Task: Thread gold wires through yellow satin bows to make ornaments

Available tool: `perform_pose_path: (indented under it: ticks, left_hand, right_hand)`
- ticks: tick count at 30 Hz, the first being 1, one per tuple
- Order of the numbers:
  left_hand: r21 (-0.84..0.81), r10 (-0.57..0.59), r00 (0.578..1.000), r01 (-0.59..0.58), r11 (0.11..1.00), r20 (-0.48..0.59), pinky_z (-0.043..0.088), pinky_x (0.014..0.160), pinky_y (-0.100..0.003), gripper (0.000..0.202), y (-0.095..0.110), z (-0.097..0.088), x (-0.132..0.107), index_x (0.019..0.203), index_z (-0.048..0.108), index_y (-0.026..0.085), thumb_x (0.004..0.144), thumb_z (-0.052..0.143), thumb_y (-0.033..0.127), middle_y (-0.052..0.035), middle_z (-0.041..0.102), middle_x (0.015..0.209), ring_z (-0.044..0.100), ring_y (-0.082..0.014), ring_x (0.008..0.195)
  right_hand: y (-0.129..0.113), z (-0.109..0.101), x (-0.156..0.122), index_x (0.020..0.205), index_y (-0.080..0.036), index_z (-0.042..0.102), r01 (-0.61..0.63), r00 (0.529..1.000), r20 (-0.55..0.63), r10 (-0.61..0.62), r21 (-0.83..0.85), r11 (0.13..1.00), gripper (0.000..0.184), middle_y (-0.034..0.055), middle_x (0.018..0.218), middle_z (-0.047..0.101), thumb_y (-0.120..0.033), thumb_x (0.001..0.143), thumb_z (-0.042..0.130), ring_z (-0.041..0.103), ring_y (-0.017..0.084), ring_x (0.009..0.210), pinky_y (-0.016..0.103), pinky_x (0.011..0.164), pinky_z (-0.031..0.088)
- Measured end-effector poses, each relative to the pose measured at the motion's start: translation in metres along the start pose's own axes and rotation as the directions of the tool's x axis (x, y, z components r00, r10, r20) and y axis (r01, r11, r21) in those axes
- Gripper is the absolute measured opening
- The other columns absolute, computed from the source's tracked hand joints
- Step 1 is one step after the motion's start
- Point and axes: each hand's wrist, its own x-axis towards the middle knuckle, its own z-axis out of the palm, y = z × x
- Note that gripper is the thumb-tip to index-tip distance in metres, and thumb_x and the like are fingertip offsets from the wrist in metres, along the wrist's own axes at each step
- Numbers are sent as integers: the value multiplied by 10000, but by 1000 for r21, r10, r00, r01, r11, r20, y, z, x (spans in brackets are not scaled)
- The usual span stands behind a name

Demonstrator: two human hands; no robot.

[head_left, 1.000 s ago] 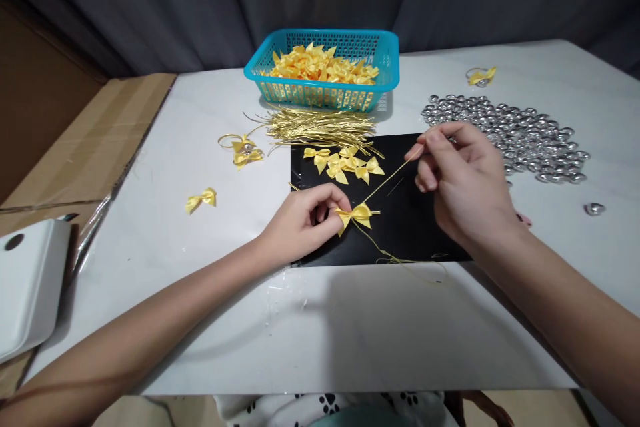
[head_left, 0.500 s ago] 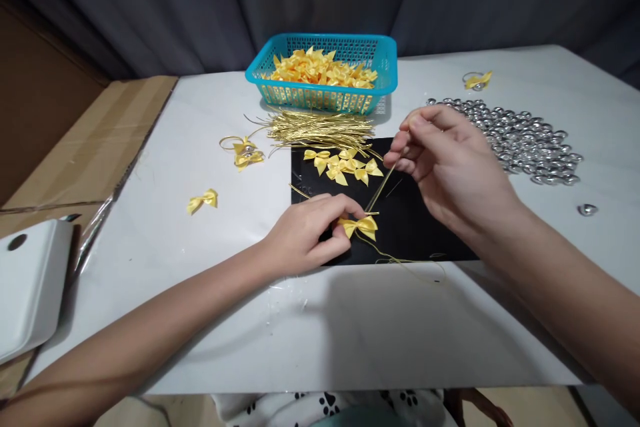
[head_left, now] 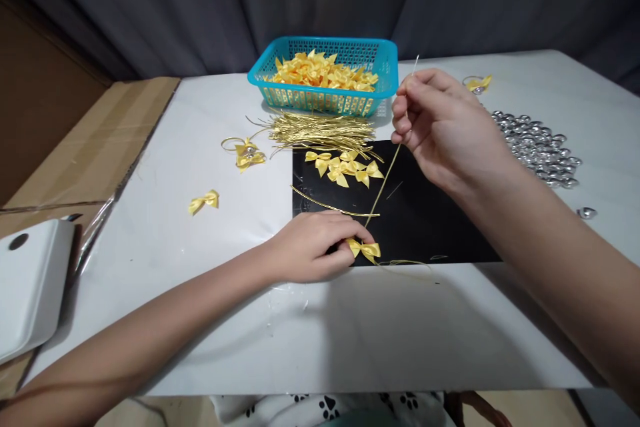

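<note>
Pinched between thumb and fingers of the left hand (head_left: 315, 243) is a small yellow ribbon bow (head_left: 365, 250), pressed down at the near edge of a black mat (head_left: 435, 227) on the white table (head_left: 350, 327). From the bow a thin gold cord (head_left: 383, 188) rises taut to the right hand (head_left: 443, 127), whose fingers are closed around it above the mat's far right corner, the cord's tip poking out above the knuckles. A loose tail of the cord lies just right of the bow, over the mat's near edge. Open tabletop stretches in front of the mat to the table's near edge. Farther back the room is tighter: a cluster of loose bows (head_left: 345, 167) on the mat, a bundle of gold cords (head_left: 320, 130) touching its far edge, and a teal basket (head_left: 385, 73) of bows behind that. Silver beads (head_left: 540, 143) spread to the right, well apart from the bow. Cardboard (head_left: 95, 140) borders the table's left edge. No writing can be read anywhere.
</note>
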Motion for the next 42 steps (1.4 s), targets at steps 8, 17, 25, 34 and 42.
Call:
perform_pose_path:
  ticks: [8, 17, 25, 34, 42]
  left_hand:
    - [-144, -97, 993, 86, 986, -68, 463, 628, -260, 312, -1, -3, 0, 954, 636, 177, 767, 390, 134, -27, 681, 770, 584, -137, 654]
    - [-227, -148, 987, 129, 965, -67, 462, 649, -268, 277, 0, -5, -1, 936, 620, 175, 769, 401, 144, -38, 688, 818, 612, -149, 704]
    - [-308, -175, 982, 146, 940, -68, 425, 557, -256, 199, 6, -13, 1, 813, 606, 188, 740, 422, 176, -6, 576, 660, 506, -129, 591]
    - [-723, -317, 948, 209, 658, -15, 346, 432, -213, 148, 50, -58, -3, 593, 555, 187, 599, 417, 134, 14, 553, 562, 421, -90, 489]
    - [-835, -470, 881, 301, 461, 58, 404, 488, -227, 112, 22, -26, 5, 565, 553, 170, 600, 450, 140, 8, 520, 515, 521, -102, 510]
  right_hand:
    - [-13, -8, 2, 702, -191, 473, 123, 991, -39, -126, -59, 991, 246, -35, 591, 477, -115, 936, 458, 412, 51, 435, 190, 426, 344]
    - [-13, -16, 6, 674, -189, 502, 246, 966, -52, -252, -113, 963, 264, -17, 577, 491, -61, 902, 466, 401, 70, 418, 231, 411, 344]
    - [-4, -27, -14, 696, -186, 535, 275, 961, 77, -265, -198, 941, 176, -41, 552, 534, -157, 866, 572, 376, 41, 394, 198, 385, 281]
    - [31, -17, -61, 781, -190, 622, -138, 866, 444, 231, -231, 963, 221, -8, 666, 590, -401, 844, 616, 531, 64, 555, 183, 524, 450]
    - [46, -29, -41, 712, -160, 625, -17, 992, 101, 72, -461, 887, 279, 27, 700, 634, -428, 773, 670, 501, 63, 498, 182, 462, 425]
